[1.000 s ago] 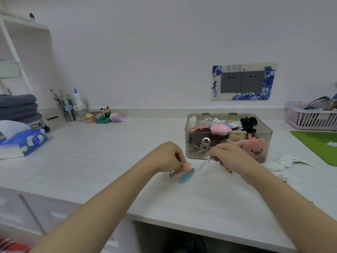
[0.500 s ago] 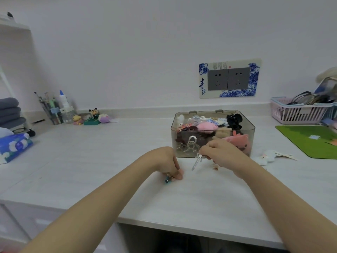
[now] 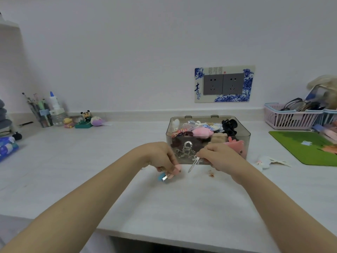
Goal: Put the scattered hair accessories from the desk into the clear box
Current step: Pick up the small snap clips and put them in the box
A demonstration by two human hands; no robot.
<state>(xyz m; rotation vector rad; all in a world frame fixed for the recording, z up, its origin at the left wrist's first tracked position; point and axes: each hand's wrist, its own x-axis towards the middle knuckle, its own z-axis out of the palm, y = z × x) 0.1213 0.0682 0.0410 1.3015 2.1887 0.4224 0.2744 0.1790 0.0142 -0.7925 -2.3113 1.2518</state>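
The clear box (image 3: 242,133) stands open at the middle of the desk, holding several hair accessories: a black claw clip, pink plush pieces and a silver claw clip at its front wall. Just in front of the box, my left hand (image 3: 161,157) is closed on a pink and blue hair clip (image 3: 168,173) that rests low over the desk. My right hand (image 3: 218,155) pinches a thin silver hair clip (image 3: 193,163), which points down and to the left. A white plush hair clip (image 3: 265,162) lies on the desk right of the box. A small orange-brown piece (image 3: 211,174) lies below my right hand.
A green mat (image 3: 302,147) lies at the right, with a pink basket (image 3: 290,119) of glasses behind it. At the back left are a pen cup (image 3: 41,114), a bottle and small toy figures (image 3: 85,119). A blue tissue pack (image 3: 7,147) sits at the far left edge.
The view has swung to the right, so the box sits more central. My left hand has lowered the pink and blue clip to the desk; my right hand still holds the silver clip.
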